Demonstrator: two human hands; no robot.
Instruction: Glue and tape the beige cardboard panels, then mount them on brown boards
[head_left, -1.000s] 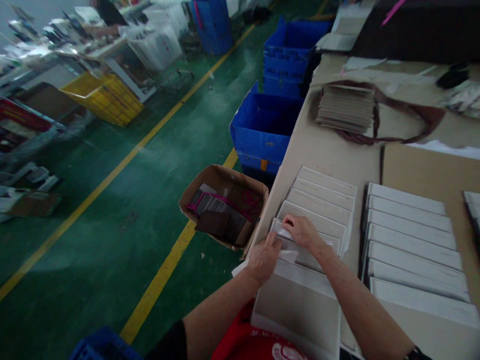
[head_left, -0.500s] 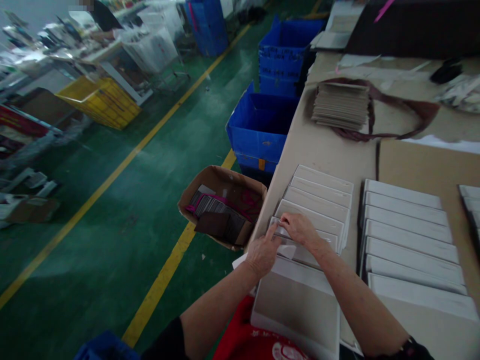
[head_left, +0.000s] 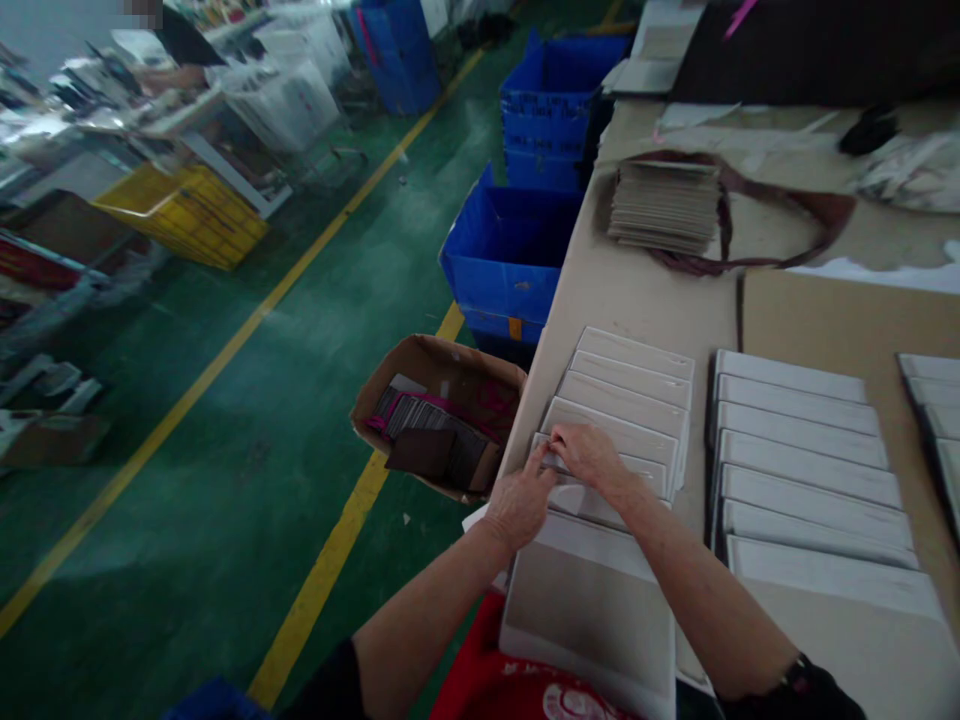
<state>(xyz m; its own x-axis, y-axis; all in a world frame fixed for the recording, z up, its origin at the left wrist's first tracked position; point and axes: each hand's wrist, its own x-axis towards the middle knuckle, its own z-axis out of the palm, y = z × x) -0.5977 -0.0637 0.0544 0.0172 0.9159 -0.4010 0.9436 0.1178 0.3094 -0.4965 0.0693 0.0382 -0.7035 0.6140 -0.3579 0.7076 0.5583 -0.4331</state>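
A row of overlapping flat panels (head_left: 611,425) with pale edges and beige-grey faces runs along the table's left side. My right hand (head_left: 585,455) is bent over one panel's left corner, its fingertips pinched together there; whatever small thing they grip is hidden. Close against it, my left hand (head_left: 521,505) rests at the same corner with index finger and thumb stretched apart, the fingertip touching the panel edge. A white flap (head_left: 574,497) shows just below the fingers. Nearest my body lies a larger-showing panel (head_left: 589,600) with a grey face.
A second row of panels (head_left: 810,450) lies to the right. Further back is a stack of grey boards (head_left: 664,205) beside a brown strap. A cardboard box (head_left: 480,365) of dark pieces and blue bins (head_left: 510,285) stand left of the table (head_left: 600,285) on the green floor.
The view has shifted slightly, so the table and bins sit a little further left. Both hands stay at the same panel corner, with only small finger movement.
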